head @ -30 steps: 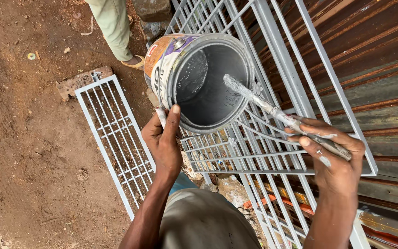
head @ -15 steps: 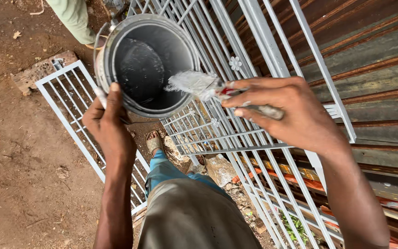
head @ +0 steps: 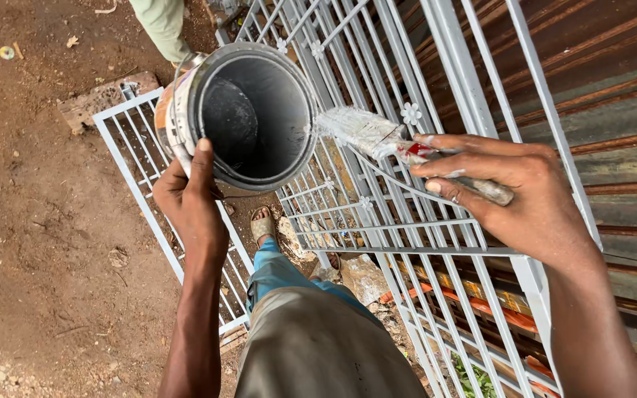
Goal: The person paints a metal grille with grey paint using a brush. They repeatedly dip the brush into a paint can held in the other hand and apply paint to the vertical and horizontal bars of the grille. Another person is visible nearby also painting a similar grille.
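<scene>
My left hand (head: 189, 199) grips a round paint tin (head: 248, 110) by its side, tilted so its dark, grey-coated inside faces me. My right hand (head: 517, 195) holds a flat paintbrush (head: 377, 136) by the handle; its bristles carry pale grey paint and point at the tin's right rim. Both are held over a grey-painted metal window grille (head: 377, 214) with small flower ornaments that leans against a rusty corrugated sheet (head: 599, 88).
A second, smaller grille (head: 138, 169) lies flat on the brown earth at the left. Another person's leg (head: 160, 26) stands at the top. My own sandalled foot (head: 262, 225) and trouser leg show below. Rubble lies at the grille's base.
The brush has come out of the tin and now sits just right of its rim. The tin has tipped and moved right, showing its inside more fully.
</scene>
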